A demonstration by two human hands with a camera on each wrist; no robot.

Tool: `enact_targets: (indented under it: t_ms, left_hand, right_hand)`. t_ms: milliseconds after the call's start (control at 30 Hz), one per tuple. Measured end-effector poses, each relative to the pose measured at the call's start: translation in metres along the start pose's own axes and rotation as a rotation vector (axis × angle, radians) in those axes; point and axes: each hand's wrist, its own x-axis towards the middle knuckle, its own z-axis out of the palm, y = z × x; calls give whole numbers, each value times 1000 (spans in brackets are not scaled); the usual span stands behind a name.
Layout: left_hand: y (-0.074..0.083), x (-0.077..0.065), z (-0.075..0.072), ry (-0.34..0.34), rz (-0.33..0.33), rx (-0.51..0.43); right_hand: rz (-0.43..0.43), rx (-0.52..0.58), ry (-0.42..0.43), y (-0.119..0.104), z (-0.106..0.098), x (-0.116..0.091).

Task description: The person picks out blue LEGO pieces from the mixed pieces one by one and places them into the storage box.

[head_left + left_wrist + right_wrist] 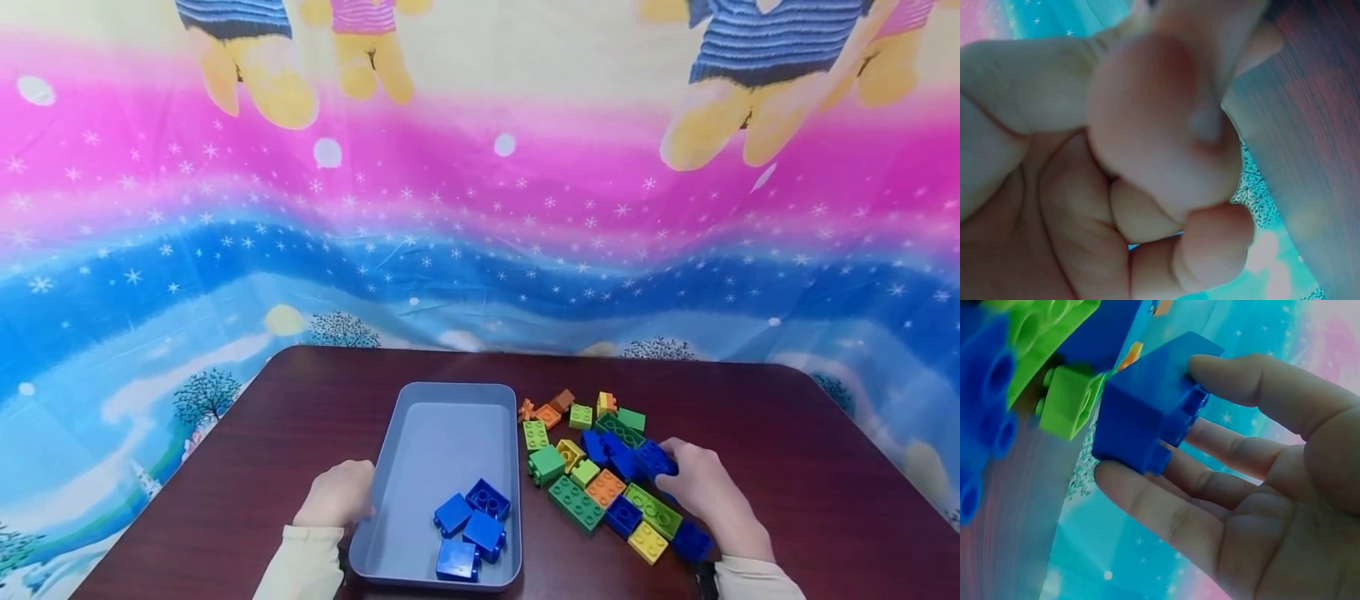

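My right hand (708, 487) pinches a blue toy brick (1147, 400) at the right side of the brick pile. In the right wrist view the thumb presses one side of it and a finger touches its lower corner; its studs face the palm. My left hand (337, 493), fingers loosely curled, rests beside the left rim of a grey tray (442, 433). The left wrist view shows the bent fingers (1216, 250) with nothing between them. Inside the tray, several blue bricks (483, 533) lie in the near right part.
Right of the tray lie loose bricks: a green brick (576, 502), an orange brick (605, 488), a yellow brick (648, 542), a lime brick (652, 510) and several others. A blue brick (692, 542) lies by my right wrist. A printed cloth (480, 208) hangs behind the dark table (787, 442).
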Motion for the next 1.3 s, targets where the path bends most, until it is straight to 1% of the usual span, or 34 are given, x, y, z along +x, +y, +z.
enact_targets:
  t_ms: [167, 333, 567, 867, 967, 1100, 1300]
  left_hand:
    - [0, 0, 0, 7, 6, -2]
    - [-1, 0, 0, 12, 6, 1]
    - [-1, 1, 0, 14, 6, 1]
    - [-1, 1, 0, 14, 7, 4]
    - [-1, 1, -1, 13, 9, 4]
    - [-1, 0, -1, 9, 4, -1]
    - [0, -1, 0, 5, -4, -13]
  right_hand:
    - [-27, 10, 29, -10, 3, 0]
    - [-69, -5, 56, -23, 6, -1]
    - [-159, 1, 103, -50, 18, -2]
    - [-232, -11, 173, -85, 37, -1]
    - [-272, -8, 204, -96, 46, 0]
    - [-353, -24, 243, -109, 60, 1]
    - [-459, -57, 250, -125, 78, 3]
